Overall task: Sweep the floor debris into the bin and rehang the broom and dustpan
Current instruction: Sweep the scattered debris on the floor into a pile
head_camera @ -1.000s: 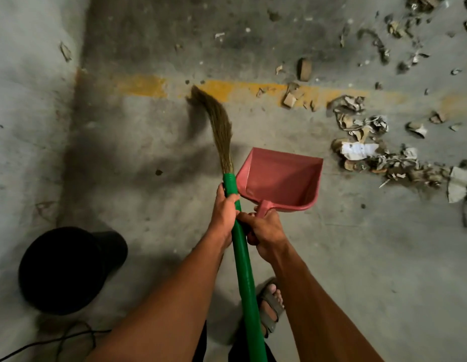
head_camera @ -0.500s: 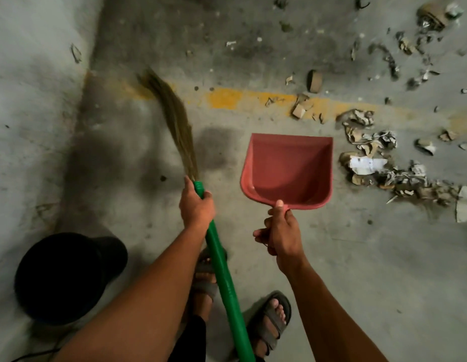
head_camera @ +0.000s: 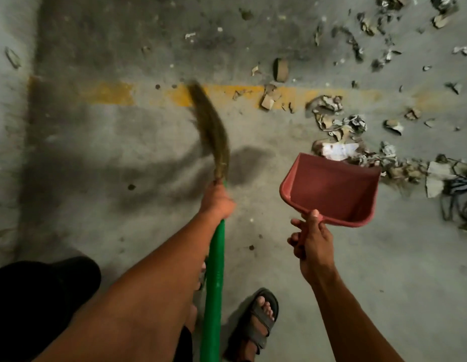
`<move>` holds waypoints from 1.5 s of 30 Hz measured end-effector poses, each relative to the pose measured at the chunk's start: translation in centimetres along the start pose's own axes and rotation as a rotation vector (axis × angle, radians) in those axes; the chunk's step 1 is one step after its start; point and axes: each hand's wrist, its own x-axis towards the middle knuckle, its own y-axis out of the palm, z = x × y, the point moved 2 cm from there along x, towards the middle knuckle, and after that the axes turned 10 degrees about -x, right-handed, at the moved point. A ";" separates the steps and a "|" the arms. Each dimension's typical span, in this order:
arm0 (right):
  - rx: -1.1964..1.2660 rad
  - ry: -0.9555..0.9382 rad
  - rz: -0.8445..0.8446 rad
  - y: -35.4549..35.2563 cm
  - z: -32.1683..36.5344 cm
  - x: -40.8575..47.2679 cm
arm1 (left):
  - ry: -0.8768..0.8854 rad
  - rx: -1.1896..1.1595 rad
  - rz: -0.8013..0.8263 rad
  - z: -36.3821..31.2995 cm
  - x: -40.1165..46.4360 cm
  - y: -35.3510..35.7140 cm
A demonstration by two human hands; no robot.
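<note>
Concrete floor (head_camera: 318, 270) lies bare between the feet and the debris (head_camera: 357, 142) at upper right. Left hand (head_camera: 218, 201) grips the broom (head_camera: 214, 270), bristles forward; right hand (head_camera: 312, 244) holds the red dustpan (head_camera: 334, 189), whose lip reaches the debris, with the black bin (head_camera: 39, 296) at lower left.
</note>
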 end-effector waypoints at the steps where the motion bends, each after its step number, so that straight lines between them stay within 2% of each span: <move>1: 0.007 0.006 -0.022 -0.5 0.0 0.0 | 0.055 0.014 0.051 -1.5 -0.2 1.4; 4: 0.022 0.023 -0.069 -1.9 0.2 0.2 | 0.204 0.105 0.237 -5.4 -1.0 4.7; 6: 0.012 0.027 -0.074 -2.4 0.5 0.2 | 0.264 0.126 0.291 -7.1 -1.8 5.9; 10: 0.003 0.019 -0.074 -2.7 1.8 -0.5 | 0.307 0.083 0.251 -7.8 -3.8 5.3; 15: 0.071 0.019 -0.022 -0.4 4.9 -3.1 | 0.286 -0.041 0.210 -8.0 -6.6 -0.6; 19: 0.101 0.029 0.039 2.5 8.4 -6.7 | 0.203 -0.307 0.144 -9.0 -7.6 -6.7; 22: 0.068 0.024 0.102 4.3 11.4 -10.0 | 0.069 -0.708 0.239 -9.8 -9.1 -11.0; 24: 0.069 0.018 0.126 5.2 12.7 -11.7 | 0.020 -0.826 0.267 -10.1 -10.1 -13.1; 28: 0.087 0.022 0.151 6.2 15.8 -15.4 | 0.009 -0.705 0.094 -9.7 -11.8 -18.6; 36: 0.095 0.032 0.159 6.9 18.0 -17.0 | 0.057 -0.522 -0.121 -6.0 -13.4 -25.8; 39: 0.092 0.035 0.178 7.2 17.8 -15.5 | 0.003 -0.516 -0.205 -4.1 -11.6 -26.3; 45: 0.035 0.057 0.178 6.8 17.1 -11.6 | -0.235 -0.578 -0.282 -2.3 -3.8 -23.1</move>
